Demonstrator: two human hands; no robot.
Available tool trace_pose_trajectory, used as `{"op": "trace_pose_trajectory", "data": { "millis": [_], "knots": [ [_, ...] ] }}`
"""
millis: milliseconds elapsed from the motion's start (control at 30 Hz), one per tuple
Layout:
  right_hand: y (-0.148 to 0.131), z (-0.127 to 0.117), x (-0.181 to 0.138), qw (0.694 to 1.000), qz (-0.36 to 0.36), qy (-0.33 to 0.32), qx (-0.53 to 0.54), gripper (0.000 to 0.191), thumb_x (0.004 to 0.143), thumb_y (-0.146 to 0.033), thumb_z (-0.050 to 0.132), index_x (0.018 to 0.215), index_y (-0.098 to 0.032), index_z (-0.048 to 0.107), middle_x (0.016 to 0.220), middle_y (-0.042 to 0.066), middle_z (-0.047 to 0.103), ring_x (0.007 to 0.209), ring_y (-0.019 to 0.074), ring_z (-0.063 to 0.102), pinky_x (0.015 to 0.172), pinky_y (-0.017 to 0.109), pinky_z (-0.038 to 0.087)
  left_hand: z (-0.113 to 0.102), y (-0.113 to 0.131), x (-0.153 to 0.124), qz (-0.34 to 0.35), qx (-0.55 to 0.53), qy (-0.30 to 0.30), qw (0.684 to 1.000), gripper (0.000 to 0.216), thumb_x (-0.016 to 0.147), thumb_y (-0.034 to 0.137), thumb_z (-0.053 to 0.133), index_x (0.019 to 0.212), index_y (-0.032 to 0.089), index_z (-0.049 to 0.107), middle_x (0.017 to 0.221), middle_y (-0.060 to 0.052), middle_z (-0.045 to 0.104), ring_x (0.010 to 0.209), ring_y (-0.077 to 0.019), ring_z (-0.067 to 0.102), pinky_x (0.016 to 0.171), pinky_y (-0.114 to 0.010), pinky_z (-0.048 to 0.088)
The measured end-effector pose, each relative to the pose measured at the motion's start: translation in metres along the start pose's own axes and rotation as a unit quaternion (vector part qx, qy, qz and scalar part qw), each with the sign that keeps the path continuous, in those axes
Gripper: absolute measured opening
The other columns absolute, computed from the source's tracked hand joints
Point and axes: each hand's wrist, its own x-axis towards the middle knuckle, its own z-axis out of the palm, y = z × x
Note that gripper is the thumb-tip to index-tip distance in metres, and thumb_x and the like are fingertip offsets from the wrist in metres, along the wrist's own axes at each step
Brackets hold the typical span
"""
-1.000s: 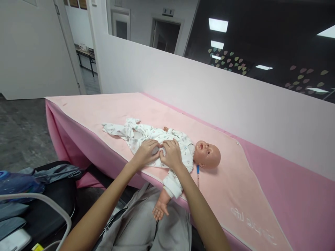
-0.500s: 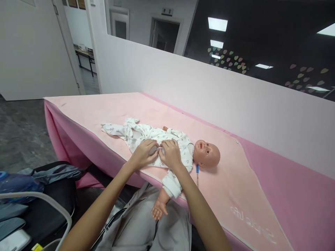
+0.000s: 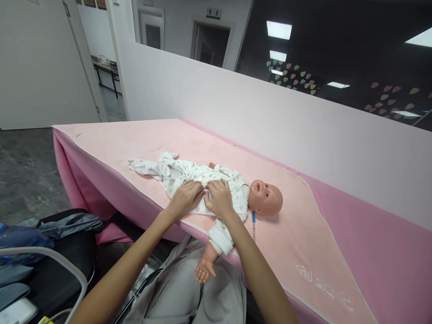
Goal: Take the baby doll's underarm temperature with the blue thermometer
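A baby doll (image 3: 266, 198) lies on its back on a pink-covered table, its head to the right. It wears a white patterned romper (image 3: 195, 172), whose legs stretch flat to the left. Over the doll's belly, my left hand (image 3: 185, 195) pinches the front of the romper with bent fingers. Right beside it, almost touching, my right hand (image 3: 218, 195) pinches the same cloth. What exactly lies between the fingertips is too small to make out. One doll arm (image 3: 206, 263) hangs over the table's near edge, above my lap.
The table (image 3: 303, 252) has a pale pink cover over a darker pink cloth. A blue-tipped cord (image 3: 254, 217) lies by the doll's head. A white wall (image 3: 216, 94) with a dark window rises behind. To the lower left stands a black chair (image 3: 64, 265) with bags and clothing.
Both hands stay at the romper's front, with the fingertips drawn slightly closer in on the cloth. The camera view has shifted a little; the doll lies as before.
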Motion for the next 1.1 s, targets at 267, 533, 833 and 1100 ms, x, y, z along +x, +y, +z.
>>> {"op": "trace_pose_trajectory", "data": {
  "millis": [267, 533, 833, 1100],
  "knots": [
    [0.0, -0.002, 0.0, 1.0, 0.007, -0.014, -0.006, 0.008, 0.085, -0.023, 0.047, 0.09, -0.02, 0.052, 0.089, 0.002, 0.062, 0.092, 0.0174, 0.052, 0.099, 0.036, 0.028, -0.005, -0.004, 0.003, -0.045, -0.069, -0.029, 0.996, 0.014, 0.09, 0.025, 0.036, 0.088, 0.018, 0.048, 0.087, -0.005, 0.06, 0.084, -0.0186, 0.054, 0.081, -0.034, 0.04],
    [0.003, 0.004, 0.0, 0.998, 0.004, -0.02, -0.054, 0.017, 0.091, -0.033, 0.04, 0.089, -0.019, 0.05, 0.087, 0.004, 0.061, 0.09, 0.0176, 0.052, 0.098, 0.037, 0.029, -0.013, -0.002, 0.004, -0.075, -0.124, -0.047, 0.988, 0.019, 0.087, 0.03, 0.041, 0.099, 0.02, 0.052, 0.098, -0.004, 0.062, 0.093, -0.0193, 0.055, 0.087, -0.034, 0.039],
    [0.003, 0.002, 0.002, 0.998, 0.004, -0.022, -0.05, 0.017, 0.091, -0.032, 0.04, 0.087, -0.019, 0.051, 0.084, 0.004, 0.061, 0.088, 0.0173, 0.052, 0.096, 0.036, 0.03, -0.004, -0.001, 0.002, -0.069, -0.075, -0.021, 0.995, 0.018, 0.09, 0.03, 0.038, 0.097, 0.018, 0.05, 0.093, -0.007, 0.062, 0.092, -0.0211, 0.056, 0.084, -0.037, 0.042],
    [0.001, -0.001, -0.001, 1.0, -0.006, 0.0, -0.001, 0.01, 0.085, -0.022, 0.045, 0.085, -0.019, 0.054, 0.085, 0.004, 0.062, 0.089, 0.0176, 0.052, 0.094, 0.034, 0.032, -0.005, 0.001, -0.002, -0.07, -0.077, -0.008, 0.994, 0.015, 0.09, 0.029, 0.039, 0.092, 0.018, 0.051, 0.09, -0.006, 0.062, 0.091, -0.0199, 0.056, 0.082, -0.035, 0.044]
  ]
}}
